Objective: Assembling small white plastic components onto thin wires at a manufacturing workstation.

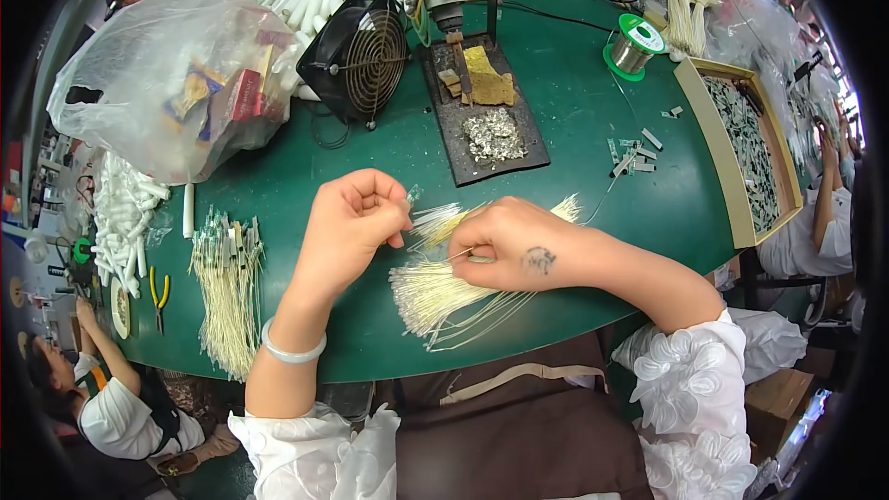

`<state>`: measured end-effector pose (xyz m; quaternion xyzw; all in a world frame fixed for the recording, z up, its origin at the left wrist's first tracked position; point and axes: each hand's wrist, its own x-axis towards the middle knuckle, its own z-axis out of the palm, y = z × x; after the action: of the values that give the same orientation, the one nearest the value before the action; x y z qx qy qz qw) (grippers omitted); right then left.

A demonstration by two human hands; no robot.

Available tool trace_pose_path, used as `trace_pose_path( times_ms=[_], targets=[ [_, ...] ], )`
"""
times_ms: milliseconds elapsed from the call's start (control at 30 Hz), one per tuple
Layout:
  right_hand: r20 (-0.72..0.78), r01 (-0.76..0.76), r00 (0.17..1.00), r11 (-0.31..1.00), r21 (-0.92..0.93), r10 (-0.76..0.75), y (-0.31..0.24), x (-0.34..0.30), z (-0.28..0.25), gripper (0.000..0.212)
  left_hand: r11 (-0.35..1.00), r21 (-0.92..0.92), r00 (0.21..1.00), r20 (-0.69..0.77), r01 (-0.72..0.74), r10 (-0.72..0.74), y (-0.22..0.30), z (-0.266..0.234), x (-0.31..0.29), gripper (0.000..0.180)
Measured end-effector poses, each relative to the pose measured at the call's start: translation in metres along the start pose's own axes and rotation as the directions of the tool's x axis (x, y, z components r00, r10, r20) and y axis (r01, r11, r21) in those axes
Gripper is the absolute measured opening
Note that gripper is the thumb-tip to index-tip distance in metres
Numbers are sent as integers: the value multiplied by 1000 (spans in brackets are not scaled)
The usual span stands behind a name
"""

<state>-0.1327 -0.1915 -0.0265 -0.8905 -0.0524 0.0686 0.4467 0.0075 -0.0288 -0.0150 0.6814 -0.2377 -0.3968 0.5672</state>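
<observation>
My left hand [356, 222] is closed in a pinch, with a small green circuit board [413, 194] at its fingertips. My right hand [509, 241] is closed on a thin pale wire [460, 254], just above a loose bundle of cream-coloured wires [426, 301]. More white and yellow wire ends lie between the hands. To the left, a second wire bundle [227, 306] has small boards at its far ends. A soldering iron [454, 28] is clamped in a stand beyond my hands, its tip pointing down over a dark tray [451, 143] with yellow sponge [486, 79] and silvery solder scraps [495, 136].
A black fan [356, 60] and a plastic bag [176, 83] stand back left, near piled white tubes [125, 213]. Pliers [159, 301] lie left. At right are a solder spool [634, 46], loose boards [636, 159] and a cardboard box [694, 102] of boards. Co-workers sit at both sides.
</observation>
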Motion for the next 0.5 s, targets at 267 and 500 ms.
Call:
trace_pose_path(
  times_ms=[267,500],
  targets=[
    [-24,-53,998,991,124,57,-2,0,-5,16,942,311,902,431,-128,-20,14,-10,-17,5],
    [-17,-51,998,990,129,53,-1,-1,-5,15,787,528,884,466,-320,46,21,-18,-26,8]
  ],
)
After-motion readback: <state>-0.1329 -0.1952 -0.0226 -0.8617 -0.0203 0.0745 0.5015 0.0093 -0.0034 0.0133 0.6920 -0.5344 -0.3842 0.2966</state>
